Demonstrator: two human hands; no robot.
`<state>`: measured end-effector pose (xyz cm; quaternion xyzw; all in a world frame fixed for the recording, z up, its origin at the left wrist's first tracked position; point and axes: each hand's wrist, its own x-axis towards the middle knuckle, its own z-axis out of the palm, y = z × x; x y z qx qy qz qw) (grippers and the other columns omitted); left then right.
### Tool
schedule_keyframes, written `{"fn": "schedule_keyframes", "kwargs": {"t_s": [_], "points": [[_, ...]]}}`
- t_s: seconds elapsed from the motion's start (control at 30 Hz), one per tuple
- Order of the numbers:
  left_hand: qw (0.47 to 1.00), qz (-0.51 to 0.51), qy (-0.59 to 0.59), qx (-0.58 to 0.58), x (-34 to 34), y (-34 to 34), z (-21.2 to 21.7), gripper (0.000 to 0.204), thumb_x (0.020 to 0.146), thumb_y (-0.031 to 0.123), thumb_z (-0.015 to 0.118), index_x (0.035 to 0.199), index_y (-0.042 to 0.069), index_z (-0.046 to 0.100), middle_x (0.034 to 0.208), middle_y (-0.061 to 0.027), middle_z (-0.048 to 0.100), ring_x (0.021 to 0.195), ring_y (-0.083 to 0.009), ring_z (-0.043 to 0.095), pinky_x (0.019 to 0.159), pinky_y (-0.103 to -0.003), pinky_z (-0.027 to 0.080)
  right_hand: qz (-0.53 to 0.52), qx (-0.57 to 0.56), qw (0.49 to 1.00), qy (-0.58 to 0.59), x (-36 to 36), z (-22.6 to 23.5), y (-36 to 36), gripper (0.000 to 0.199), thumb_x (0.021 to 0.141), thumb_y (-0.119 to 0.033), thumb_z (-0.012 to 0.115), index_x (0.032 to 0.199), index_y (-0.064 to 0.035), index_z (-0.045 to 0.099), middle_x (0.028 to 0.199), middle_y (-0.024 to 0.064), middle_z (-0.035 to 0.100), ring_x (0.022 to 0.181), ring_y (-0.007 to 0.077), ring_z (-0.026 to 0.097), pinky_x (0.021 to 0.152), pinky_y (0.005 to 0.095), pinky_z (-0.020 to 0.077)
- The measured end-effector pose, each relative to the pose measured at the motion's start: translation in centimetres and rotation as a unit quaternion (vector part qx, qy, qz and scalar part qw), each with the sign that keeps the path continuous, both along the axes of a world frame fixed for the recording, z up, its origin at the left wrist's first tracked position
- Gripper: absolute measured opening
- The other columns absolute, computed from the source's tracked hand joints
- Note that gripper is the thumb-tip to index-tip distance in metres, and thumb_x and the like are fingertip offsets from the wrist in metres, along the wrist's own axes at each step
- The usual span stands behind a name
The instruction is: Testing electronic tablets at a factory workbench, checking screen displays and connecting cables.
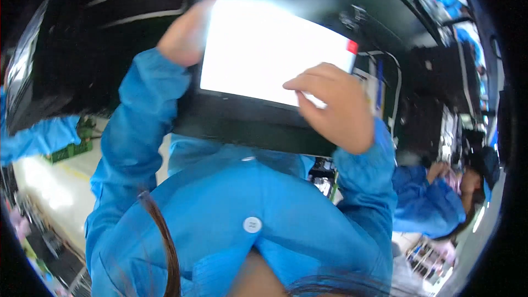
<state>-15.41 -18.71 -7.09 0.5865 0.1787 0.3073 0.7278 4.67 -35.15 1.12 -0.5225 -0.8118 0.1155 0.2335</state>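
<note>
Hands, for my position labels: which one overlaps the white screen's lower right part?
The person's right hand: it covers the lower right of the white screen, while the left hand is at that screen's left edge.

The dark worktop (88, 71) sits beneath a glowing white screen (253, 49) (red at one corner), contact unclear.

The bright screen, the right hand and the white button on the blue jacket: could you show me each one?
Bright screen (258, 49): head view, middle of its white face.
Right hand (344, 107): head view, back of the hand.
White button (252, 225): head view, its round front.
</note>
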Motion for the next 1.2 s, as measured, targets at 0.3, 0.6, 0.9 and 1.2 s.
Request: {"fn": "schedule_keyframes", "kwargs": {"t_s": [0.3, 0.6, 0.9, 1.2], "points": [[0.974, 0.045, -0.054, -0.213, 0.8, -0.2, 0.9, 0.048, 0.096, 0.040, 0.022, 0.126, 0.008, 0.042, 0.122, -0.0099, 0.050, 0.111, -0.0222, 0.049, 0.096, -0.037, 0.039, 0.116, -0.172, 0.829, 0.519, 3.2, -1.3, 5.2, 0.063, 0.088, -0.036, 0.051, 0.136, -0.0045, 0.026, 0.135, 0.0151, 0.035, 0.108, 0.0298, 0.052, 0.077, 0.0374, 0.0492], [0.968, 0.060, -0.029, -0.244, 1.4, -0.9, 1.7, 0.051, 0.095, 0.041, 0.020, 0.126, 0.007, 0.042, 0.124, -0.0112, 0.049, 0.116, -0.0241, 0.045, 0.099, -0.039, 0.035, -0.065, -0.169, 0.969, 0.170, 8.0, 2.7, 2.1, 0.035, 0.087, -0.033, 0.053, 0.100, -0.0028, 0.064, 0.095, 0.0099, 0.064, 0.090, 0.0222, 0.060, 0.075, 0.0306, 0.0461], [0.971, 0.075, -0.013, -0.227, 0.8, -0.3, 0.7, 0.049, 0.092, 0.036, 0.028, 0.122, 0.003, 0.046, 0.116, -0.0142, 0.055, 0.106, -0.0234, 0.052, 0.098, -0.035, 0.032, -0.043, -0.041, 0.996, -0.070, 2.4, 0.9, -3.2, 0.023, 0.075, -0.020, 0.063, 0.091, -0.0035, 0.061, 0.090, 0.0089, 0.062, 0.090, 0.0252, 0.057, 0.079, 0.0350, 0.0447], [0.976, 0.053, -0.006, -0.212, 1.0, -1.2, 2.3, 0.052, 0.074, 0.016, 0.046, 0.123, 0.000, 0.043, 0.115, -0.0176, 0.053, 0.104, -0.0271, 0.052, 0.092, -0.037, 0.041, -0.174, 0.171, 0.958, -0.149, 1.4, 1.6, -1.3, 0.024, 0.069, -0.016, 0.062, 0.088, -0.0006, 0.060, 0.116, 0.0160, 0.050, 0.114, 0.0336, 0.041, 0.094, 0.0449, 0.0323]]}}
